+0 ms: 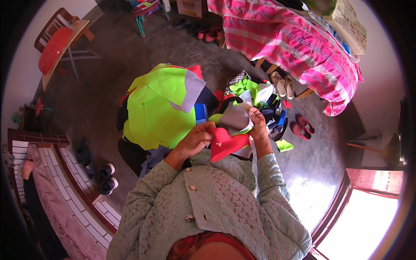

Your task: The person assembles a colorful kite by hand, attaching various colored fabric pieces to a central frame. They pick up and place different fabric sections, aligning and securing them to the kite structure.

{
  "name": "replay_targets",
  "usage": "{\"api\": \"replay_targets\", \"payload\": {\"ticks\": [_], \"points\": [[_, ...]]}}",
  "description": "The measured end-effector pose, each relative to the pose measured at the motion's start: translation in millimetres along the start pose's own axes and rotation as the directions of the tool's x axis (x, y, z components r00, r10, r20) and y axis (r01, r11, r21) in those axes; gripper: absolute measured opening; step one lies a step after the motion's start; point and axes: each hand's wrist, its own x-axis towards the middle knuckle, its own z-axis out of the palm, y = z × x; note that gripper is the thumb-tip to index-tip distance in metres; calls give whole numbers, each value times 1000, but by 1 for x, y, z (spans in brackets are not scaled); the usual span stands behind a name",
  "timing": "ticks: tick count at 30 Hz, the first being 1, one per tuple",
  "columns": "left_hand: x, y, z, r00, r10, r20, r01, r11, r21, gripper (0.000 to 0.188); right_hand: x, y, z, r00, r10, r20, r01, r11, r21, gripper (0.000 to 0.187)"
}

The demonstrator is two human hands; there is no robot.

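My left hand (193, 142) pinches the edge of a red fabric piece (225, 146) in front of my lap. With its fingertips, my right hand (258, 125) grips a grey fabric piece (236, 117) that has lime green cloth at its edges. The red and grey pieces overlap between my two hands; whether they are joined I cannot tell. To the left of them rises a large heap of lime green fabric pieces (161, 123), with a grey piece (191, 91) and some red and blue ones. A mixed pile of scraps (260, 96) lies just beyond my right hand.
A bench under a pink checked cloth (277, 39) stands at the far right. Beige shoes (282, 84) and dark red shoes (302, 127) sit on the floor. Black shoes (107, 178) lie at left, near a white-tiled ledge (71, 190). Another person's hand (28, 169) shows at the left edge.
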Motion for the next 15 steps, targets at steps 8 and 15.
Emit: {"api": "replay_targets", "payload": {"ticks": [8,15], "points": [[-7,10,0,998,-15,65,17,999,-29,12,-5,6,-33,987,-131,-96,136,990,40,11],[-9,8,5,978,-151,-144,170,976,135,17,-14,-9,-26,984,-161,-83,167,983,80,8]]}}
